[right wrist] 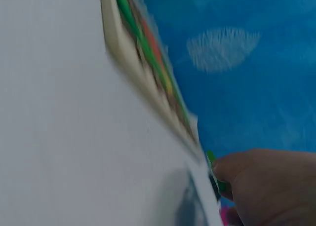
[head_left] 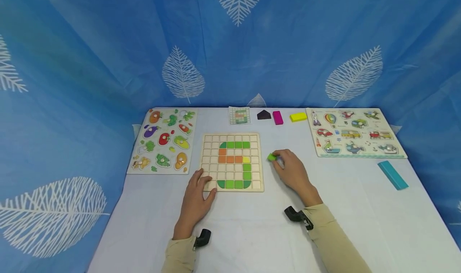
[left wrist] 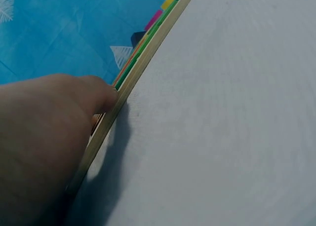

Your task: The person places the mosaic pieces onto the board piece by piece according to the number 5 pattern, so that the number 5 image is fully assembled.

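Left hand: the left hand [head_left: 197, 196] lies flat, fingers straight, on the near left corner of the grid board [head_left: 233, 161]; it grips nothing and looks placed to keep the board from sliding. The left wrist view shows a finger [left wrist: 96, 95] pressed against the board's wooden edge.

Right hand: the right hand [head_left: 292, 171] sits on the table just right of the board, fingers curled, pinching a small green tile [head_left: 271, 157] at the fingertips. The tile is beside the board's right edge, not in any cell. The right wrist view is blurred but shows the tile [right wrist: 213, 166] held at the fingertips.

Board: set near the middle of the table [head_left: 252, 233], its green, orange and yellow tiles forming a curved figure; many cells are bare.

Pattern card: a small card [head_left: 239, 115] at the far edge, straight behind the board, shows a similar coloured grid, probably a guide.

Spare blocks: a dark block [head_left: 264, 114], a pink block [head_left: 277, 117] and a yellow block [head_left: 298, 116] lie along the far edge; a teal block [head_left: 392, 175] lies near the right edge.

Side puzzles: a vegetable puzzle [head_left: 165, 140] at the left edge and a vehicle puzzle [head_left: 354, 133] at the far right corner, both well apart from the hands.
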A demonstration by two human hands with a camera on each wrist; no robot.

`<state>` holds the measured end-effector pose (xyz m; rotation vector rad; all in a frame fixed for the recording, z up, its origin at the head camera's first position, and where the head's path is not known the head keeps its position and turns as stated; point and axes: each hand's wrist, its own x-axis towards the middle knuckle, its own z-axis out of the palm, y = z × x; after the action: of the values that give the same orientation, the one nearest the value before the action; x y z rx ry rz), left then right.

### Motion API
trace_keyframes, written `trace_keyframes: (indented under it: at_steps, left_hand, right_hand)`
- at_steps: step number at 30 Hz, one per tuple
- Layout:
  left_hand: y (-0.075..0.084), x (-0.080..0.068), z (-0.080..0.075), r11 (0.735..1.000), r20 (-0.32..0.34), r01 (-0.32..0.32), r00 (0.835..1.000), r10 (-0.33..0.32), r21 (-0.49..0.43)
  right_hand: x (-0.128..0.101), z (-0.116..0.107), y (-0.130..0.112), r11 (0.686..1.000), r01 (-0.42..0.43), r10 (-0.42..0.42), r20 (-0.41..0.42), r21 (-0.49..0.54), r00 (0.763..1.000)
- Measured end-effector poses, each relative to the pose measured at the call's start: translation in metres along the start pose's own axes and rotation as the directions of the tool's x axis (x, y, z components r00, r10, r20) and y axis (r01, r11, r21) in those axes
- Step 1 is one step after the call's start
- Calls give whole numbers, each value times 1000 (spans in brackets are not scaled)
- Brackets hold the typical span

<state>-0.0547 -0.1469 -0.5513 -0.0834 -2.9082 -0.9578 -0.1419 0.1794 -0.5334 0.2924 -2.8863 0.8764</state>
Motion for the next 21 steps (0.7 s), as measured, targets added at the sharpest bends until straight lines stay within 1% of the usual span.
trace_keyframes:
  at_steps: [2,4,6,10,12,14,17,21]
  left_hand:
    - [1,0,0,1000,1,0,1000,0,-6]
    - [1,0,-1,1000,2,1,1000,-1,-10]
    - [2,0,-2,1000,4,2,1000,-2,-10]
    - [2,0,-2,1000,6,3,1000,-3,-7]
    - [2,1,-2,1000,6,-1,1000,1,2]
    - [2,1,-2,1000,7,-4,1000,4,8]
    - [0,1,-1,1000,1,-15,1000,15,12]
    - [-2,1,0,1000,-6,-26,1000,26,7]
  right_hand:
    - [-4,5,-20,997,73,-74,12,23,997]
    - [-7,12,-40,988,151,-152,35,45,988]
    - [-9,21,-59,973,221,-225,71,66,972]
    - [-8,41,-88,941,333,-338,146,59,930]
    - [-6,48,-98,928,368,-371,161,48,915]
    - [-2,54,-106,921,388,-389,174,41,905]
    - [3,60,-112,916,400,-397,202,29,895]
    - [7,64,-117,917,400,-389,251,7,887]
